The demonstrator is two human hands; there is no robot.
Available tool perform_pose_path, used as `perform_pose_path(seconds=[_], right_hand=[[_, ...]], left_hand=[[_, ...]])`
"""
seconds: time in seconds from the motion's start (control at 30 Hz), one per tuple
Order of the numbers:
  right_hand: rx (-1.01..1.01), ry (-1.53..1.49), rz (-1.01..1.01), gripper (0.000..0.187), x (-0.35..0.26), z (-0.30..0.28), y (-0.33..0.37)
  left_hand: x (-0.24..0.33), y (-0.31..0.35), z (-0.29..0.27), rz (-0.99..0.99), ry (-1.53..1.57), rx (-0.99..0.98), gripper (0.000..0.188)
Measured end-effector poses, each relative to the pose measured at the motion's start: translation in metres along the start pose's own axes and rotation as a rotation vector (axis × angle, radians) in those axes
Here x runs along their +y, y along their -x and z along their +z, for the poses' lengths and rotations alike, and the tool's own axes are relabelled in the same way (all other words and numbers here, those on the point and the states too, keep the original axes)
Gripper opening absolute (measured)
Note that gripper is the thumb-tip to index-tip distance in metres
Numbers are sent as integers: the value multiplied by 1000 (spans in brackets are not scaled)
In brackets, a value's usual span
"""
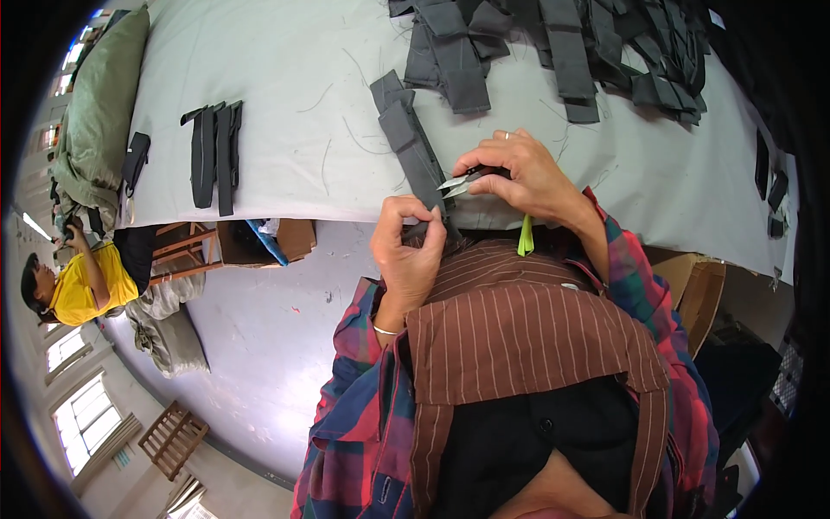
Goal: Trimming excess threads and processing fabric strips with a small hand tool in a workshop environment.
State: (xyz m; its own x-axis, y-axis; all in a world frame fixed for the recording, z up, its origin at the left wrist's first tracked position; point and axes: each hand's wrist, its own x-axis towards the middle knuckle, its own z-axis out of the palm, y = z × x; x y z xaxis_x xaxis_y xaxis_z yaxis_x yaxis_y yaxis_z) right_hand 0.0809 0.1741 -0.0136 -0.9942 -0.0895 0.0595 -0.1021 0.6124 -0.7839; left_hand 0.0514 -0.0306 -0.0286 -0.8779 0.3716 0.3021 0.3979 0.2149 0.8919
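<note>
A dark grey fabric strip (408, 138) lies slantwise on the pale cloth-covered table, its near end at the table's front edge. My left hand (408, 246) pinches that near end between thumb and fingers. In my right hand (523, 173) is a pair of thread snips (458, 182), blades pointing left. Their tips meet the strip's right edge, just above my left fingertips. Whether the blades close on a thread is too small to tell. A bright yellow-green ribbon (526, 235) hangs below my right hand.
Heaped dark grey strips (553, 52) cover the table's far side; several more strips (216, 156) lie in a row at left. Loose threads are scattered about. A green sack (104, 104) stands far left, near a person in yellow (91, 290). Cardboard boxes (298, 240) sit under the table.
</note>
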Motion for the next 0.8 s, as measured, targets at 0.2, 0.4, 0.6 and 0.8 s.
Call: perform_pose_path(seconds=[0.2,0.4,0.6,0.8], right_hand=[[67,-309,-39,22,-9,8,0],[96,-390,3,24,-21,9,2],[204,-222,-76,21,-23,13,4],[287,-11,-145,19,-34,13,7]], left_hand=[[0,-6,-10,-127,136,-22,23],[18,-5,-9,-451,522,-131,37],[21,-5,-13,-525,635,-136,33],[26,-5,-11,-501,671,-84,38]])
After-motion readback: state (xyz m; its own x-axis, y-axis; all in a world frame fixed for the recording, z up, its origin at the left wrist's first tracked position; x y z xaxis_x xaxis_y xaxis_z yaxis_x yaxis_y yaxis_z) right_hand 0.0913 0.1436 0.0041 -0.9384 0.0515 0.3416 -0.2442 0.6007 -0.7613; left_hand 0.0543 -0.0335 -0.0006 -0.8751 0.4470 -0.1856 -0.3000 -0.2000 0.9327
